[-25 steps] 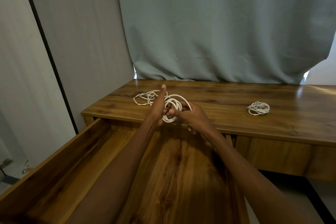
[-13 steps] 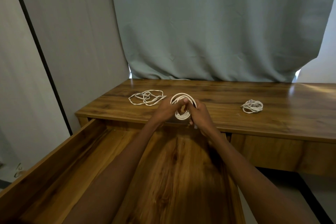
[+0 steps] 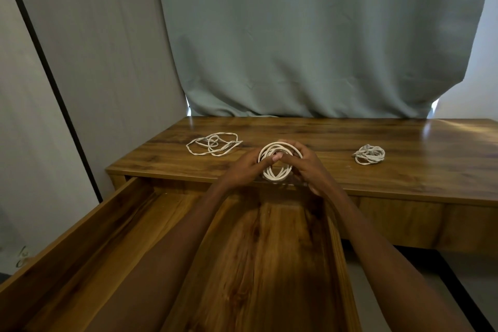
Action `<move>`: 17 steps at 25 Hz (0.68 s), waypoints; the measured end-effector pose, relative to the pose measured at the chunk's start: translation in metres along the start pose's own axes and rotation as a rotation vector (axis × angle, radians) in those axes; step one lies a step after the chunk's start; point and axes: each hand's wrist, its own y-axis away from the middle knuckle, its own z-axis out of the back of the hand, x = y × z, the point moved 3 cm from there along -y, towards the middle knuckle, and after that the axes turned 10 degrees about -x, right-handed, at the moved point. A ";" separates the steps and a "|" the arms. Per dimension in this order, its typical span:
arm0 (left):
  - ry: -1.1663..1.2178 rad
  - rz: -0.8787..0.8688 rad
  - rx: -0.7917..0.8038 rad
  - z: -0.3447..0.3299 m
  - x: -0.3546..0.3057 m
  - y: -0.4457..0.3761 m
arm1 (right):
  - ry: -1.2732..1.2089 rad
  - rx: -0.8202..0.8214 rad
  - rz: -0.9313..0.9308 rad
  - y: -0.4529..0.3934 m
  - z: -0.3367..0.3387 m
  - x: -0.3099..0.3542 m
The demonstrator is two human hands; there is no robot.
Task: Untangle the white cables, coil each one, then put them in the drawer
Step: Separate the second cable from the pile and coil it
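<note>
Here both hands, left hand [image 3: 244,167] and right hand [image 3: 305,163], have fingers [image 3: 272,158] curled round the coiled cable [image 3: 277,160]. It looks light, limp and springy, so pinch across all loops, or they may spread.

the left hand [image 3: 246,167], open with its thumb raised a second ago, is now gripping the left side of the white cable coil [image 3: 277,160]. the right hand [image 3: 307,166] is now curling over the coil's right side. the coil is now rounder, upright above the desk [image 3: 404,175] front edge.
</note>
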 end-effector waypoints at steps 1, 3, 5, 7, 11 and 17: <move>-0.017 -0.005 0.010 -0.001 0.001 -0.001 | -0.045 0.020 0.005 -0.001 0.004 -0.001; -0.063 -0.014 0.020 0.001 0.008 -0.003 | -0.105 0.040 0.008 -0.002 0.013 -0.001; -0.108 -0.003 0.044 0.003 0.015 -0.004 | -0.008 -0.039 0.049 -0.004 0.024 0.001; -0.137 0.000 0.067 0.004 0.015 -0.002 | 0.135 -0.133 0.136 -0.005 0.030 0.005; -0.133 0.014 0.047 0.005 0.015 -0.003 | 0.311 -0.165 0.347 -0.009 0.029 0.012; -0.216 -0.040 -0.005 0.006 0.010 -0.004 | 0.839 -0.384 0.623 -0.024 0.029 -0.001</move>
